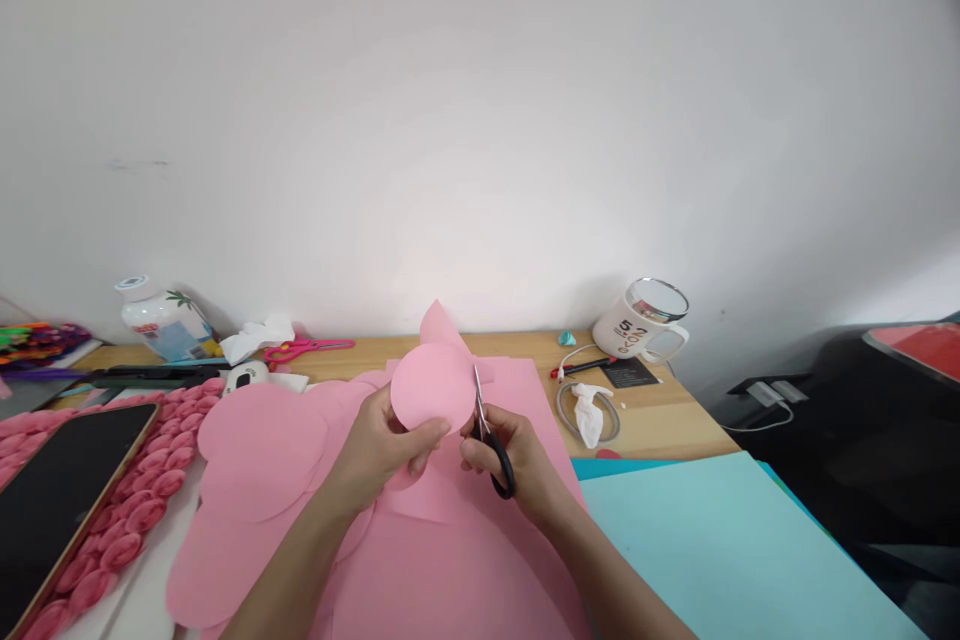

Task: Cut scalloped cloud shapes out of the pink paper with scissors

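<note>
My left hand (382,442) pinches a round piece of pink paper (432,386) by its lower left edge, thumb on top. A pointed strip of pink paper (442,328) sticks up behind the round piece. In my right hand (517,460) is a pair of scissors with black handles (501,465), its fingers in the loops. The metal blades point upward at the right edge of the round paper. Below both hands lie pink sheets (457,580), and to the left are several overlapping rounded pink cut-outs (262,450).
Light blue paper (720,530) lies right. A mug (641,325), a red-black pen (589,366), a cable (616,420) and crumpled tissue (590,412) stand or lie back right. Pink scissors (307,348), a white bottle (165,320) and a phone (67,510) are left. A wall (480,140) closes the back.
</note>
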Demonstrator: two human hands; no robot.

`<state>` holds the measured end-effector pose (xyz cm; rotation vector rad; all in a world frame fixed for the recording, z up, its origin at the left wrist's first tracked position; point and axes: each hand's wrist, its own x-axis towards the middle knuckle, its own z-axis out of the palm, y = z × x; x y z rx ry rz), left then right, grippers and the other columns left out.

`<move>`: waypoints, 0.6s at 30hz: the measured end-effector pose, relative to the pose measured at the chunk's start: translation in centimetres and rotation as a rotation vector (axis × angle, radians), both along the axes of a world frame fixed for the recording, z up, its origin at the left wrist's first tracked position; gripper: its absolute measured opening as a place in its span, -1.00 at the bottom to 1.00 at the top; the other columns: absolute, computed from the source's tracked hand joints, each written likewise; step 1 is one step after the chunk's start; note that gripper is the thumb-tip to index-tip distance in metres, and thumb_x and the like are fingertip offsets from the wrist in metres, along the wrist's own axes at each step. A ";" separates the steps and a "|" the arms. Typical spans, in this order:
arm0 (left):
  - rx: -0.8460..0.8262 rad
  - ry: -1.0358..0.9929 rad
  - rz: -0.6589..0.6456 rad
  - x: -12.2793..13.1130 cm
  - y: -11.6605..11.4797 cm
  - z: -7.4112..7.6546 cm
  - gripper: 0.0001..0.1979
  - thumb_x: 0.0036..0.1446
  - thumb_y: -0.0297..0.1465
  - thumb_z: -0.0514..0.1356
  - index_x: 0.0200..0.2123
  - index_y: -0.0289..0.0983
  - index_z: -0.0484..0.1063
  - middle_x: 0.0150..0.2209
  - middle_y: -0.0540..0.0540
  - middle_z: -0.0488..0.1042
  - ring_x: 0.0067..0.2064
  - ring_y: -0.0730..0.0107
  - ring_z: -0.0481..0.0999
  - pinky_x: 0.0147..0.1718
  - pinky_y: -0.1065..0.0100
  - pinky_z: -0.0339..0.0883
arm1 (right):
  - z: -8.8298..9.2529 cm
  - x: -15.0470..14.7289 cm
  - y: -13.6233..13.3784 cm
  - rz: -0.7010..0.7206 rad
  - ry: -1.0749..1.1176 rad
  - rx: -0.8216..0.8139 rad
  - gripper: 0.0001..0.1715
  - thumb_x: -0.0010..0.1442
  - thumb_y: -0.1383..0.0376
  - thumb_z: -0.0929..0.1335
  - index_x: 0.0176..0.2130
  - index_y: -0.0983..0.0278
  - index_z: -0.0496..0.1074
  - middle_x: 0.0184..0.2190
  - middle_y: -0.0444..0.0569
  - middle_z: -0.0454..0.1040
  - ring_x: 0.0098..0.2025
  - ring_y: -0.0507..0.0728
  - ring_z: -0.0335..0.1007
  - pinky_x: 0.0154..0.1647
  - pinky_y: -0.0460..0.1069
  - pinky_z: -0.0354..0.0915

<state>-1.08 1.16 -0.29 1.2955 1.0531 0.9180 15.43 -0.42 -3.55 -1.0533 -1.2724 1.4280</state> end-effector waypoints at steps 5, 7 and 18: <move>0.004 -0.008 -0.001 0.0 0.1 -0.3 -0.84 -0.03 -0.39 0.23 -0.39 -0.28 0.29 -0.77 0.19 0.22 -0.69 0.60 0.14 -0.65 0.47 0.10 | 0.0 0.1 -0.1 0.005 -0.011 0.011 -0.84 -0.05 0.28 0.36 -0.51 0.28 0.28 -0.68 -0.24 0.23 -0.60 -0.03 0.10 -0.57 -0.11 0.06; -0.001 -0.010 0.003 0.0 0.1 -0.3 -0.83 -0.03 -0.37 0.23 -0.39 -0.29 0.29 -0.77 0.19 0.23 -0.70 0.60 0.13 -0.66 0.47 0.08 | -0.1 0.1 -0.1 0.016 -0.006 0.019 -0.83 -0.05 0.28 0.37 -0.52 0.29 0.28 -0.68 -0.24 0.23 -0.61 -0.03 0.11 -0.57 -0.11 0.06; -0.013 -0.073 0.029 0.1 0.2 0.4 -0.77 -0.06 -0.33 0.25 -0.38 -0.30 0.29 -0.71 0.15 0.26 -0.70 0.63 0.13 -0.68 0.48 0.03 | 0.2 0.2 0.0 0.029 -0.006 0.010 -0.70 -0.05 0.16 0.40 -0.56 0.29 0.28 -0.71 -0.24 0.20 -0.62 -0.03 0.12 -0.58 -0.12 0.10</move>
